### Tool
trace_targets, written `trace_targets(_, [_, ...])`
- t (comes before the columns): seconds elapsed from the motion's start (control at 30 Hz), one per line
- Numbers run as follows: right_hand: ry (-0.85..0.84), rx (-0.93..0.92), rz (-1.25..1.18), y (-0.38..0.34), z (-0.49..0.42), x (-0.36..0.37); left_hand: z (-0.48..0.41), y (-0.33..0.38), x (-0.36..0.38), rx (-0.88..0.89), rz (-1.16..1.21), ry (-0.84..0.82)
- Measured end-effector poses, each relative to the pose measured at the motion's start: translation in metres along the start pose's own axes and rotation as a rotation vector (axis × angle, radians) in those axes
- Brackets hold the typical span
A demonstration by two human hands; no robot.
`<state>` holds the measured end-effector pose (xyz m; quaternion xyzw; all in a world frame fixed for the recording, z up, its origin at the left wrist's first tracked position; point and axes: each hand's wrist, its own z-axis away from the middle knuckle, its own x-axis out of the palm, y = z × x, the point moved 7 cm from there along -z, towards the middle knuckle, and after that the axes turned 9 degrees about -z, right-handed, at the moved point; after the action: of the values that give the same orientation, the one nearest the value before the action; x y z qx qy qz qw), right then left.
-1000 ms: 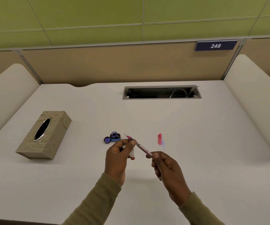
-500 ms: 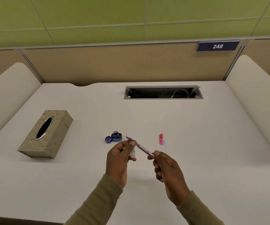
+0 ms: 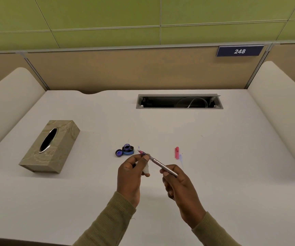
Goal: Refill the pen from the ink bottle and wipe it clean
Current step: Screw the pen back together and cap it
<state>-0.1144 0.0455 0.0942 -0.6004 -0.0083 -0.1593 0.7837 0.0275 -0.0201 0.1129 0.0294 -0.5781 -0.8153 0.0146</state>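
Note:
A slim pen [image 3: 158, 163] with a pink nib end is held above the white desk, its tip pointing up-left toward the ink bottle. My right hand [image 3: 180, 187] grips the pen's rear barrel. My left hand [image 3: 131, 176] pinches the front section near the nib and also holds a small white piece, likely tissue [image 3: 145, 170]. The open blue ink bottle [image 3: 128, 149] stands on the desk just beyond the nib, with its cap [image 3: 119, 153] lying beside it on the left. A pink pen cap [image 3: 177, 152] lies to the right.
A beige tissue box [image 3: 50, 145] sits at the left of the desk. A cable slot [image 3: 179, 101] is cut into the desk at the back. Padded dividers stand at both sides. Faint ink smudges mark the desk near the pink cap.
Both hands and the pen have stayed almost in place; the view has shifted slightly. My left fingers have moved a little along the nib section.

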Motion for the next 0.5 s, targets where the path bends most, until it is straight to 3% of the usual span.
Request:
trace_targets(0.23, [0.032,-0.122,0.076,-0.011,-0.002,-0.003,-0.001,0.001,0.001,-0.014,0.024,-0.010])
trace_targets(0.37, [0.085,-0.053,0.032,-0.009,-0.003,-0.006,-0.001,0.004,0.004,0.013,0.035,-0.049])
trace_targets(0.5, [-0.002,-0.029,-0.021,-0.010,-0.004,-0.001,-0.005,0.002,0.004,0.017,0.015,-0.043])
